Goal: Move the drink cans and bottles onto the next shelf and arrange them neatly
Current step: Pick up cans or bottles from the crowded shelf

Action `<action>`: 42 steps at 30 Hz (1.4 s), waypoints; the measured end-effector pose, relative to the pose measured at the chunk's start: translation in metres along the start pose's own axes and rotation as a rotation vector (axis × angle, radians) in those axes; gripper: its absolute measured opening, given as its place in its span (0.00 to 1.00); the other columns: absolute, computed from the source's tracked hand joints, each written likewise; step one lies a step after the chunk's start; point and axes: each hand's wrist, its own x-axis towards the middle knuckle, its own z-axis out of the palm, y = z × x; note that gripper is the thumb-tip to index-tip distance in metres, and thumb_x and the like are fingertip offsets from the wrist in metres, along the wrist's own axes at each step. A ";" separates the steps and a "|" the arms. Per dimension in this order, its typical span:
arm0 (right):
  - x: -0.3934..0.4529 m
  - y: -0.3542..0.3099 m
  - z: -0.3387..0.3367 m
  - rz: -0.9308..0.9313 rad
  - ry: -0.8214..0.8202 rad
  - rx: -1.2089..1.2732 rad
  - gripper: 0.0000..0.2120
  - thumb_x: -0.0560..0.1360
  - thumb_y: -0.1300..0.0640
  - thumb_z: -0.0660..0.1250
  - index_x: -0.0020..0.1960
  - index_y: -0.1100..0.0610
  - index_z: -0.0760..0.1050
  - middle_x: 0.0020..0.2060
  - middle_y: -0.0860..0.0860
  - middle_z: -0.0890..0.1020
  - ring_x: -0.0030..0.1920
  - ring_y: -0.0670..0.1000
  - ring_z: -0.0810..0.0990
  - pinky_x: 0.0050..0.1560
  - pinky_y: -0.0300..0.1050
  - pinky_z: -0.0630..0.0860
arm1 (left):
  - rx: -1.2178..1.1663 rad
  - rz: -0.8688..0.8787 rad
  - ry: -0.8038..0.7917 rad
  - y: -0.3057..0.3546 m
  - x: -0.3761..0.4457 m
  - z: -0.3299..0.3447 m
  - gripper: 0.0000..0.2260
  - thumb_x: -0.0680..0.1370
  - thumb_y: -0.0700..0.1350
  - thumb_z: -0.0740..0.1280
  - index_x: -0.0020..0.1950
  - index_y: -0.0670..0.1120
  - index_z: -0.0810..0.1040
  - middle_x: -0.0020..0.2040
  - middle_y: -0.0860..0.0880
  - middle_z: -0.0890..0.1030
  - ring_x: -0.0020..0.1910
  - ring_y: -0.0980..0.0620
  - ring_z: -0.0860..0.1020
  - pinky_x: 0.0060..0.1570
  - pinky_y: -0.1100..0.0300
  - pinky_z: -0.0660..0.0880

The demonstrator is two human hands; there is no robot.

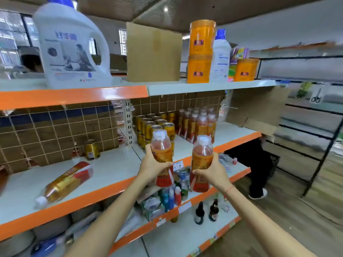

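Two orange drink bottles are held upright in front of the middle shelf (pixel 232 130), one in each hand. The left bottle (pixel 162 156) has the left hand (pixel 154 166) wrapped round its labelled waist; the right bottle (pixel 201 164) is gripped the same way by the right hand (pixel 213 172), fingers curled round the label. Both look full, so probably fairly heavy for their size; the plastic walls should be stiff enough to squeeze, and the label band likely gives a surer hold than the smooth shoulder near the white cap. Both forearms reach forward and up, wrists level, the bottles side by side and apart. Beyond them, on the right bay, stand rows of gold cans (pixel 155 125) and matching bottles (pixel 200 121). On the left bay one bottle lies on its side (pixel 65 182) near the front, and a single gold can (pixel 92 149) stands far back by the tiled wall (pixel 46 130).
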 end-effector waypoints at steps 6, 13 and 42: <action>0.029 0.042 -0.059 0.044 0.051 -0.007 0.31 0.66 0.54 0.77 0.59 0.52 0.61 0.47 0.49 0.74 0.48 0.53 0.77 0.46 0.49 0.76 | -0.024 0.050 -0.048 0.030 0.029 0.077 0.38 0.66 0.45 0.78 0.68 0.48 0.58 0.62 0.47 0.74 0.57 0.48 0.74 0.53 0.55 0.72; 0.062 0.079 -0.094 0.115 0.110 0.006 0.35 0.65 0.52 0.78 0.63 0.53 0.61 0.49 0.50 0.77 0.51 0.55 0.78 0.53 0.57 0.77 | -0.031 0.100 -0.108 0.047 0.073 0.135 0.38 0.67 0.45 0.78 0.68 0.49 0.58 0.58 0.50 0.72 0.57 0.50 0.73 0.52 0.56 0.72; 0.275 0.226 -0.206 0.110 0.067 0.007 0.35 0.63 0.53 0.79 0.63 0.55 0.63 0.53 0.54 0.78 0.53 0.56 0.79 0.54 0.54 0.77 | 0.065 0.063 -0.064 0.099 0.229 0.366 0.42 0.66 0.47 0.79 0.71 0.47 0.57 0.59 0.46 0.76 0.58 0.46 0.76 0.51 0.56 0.74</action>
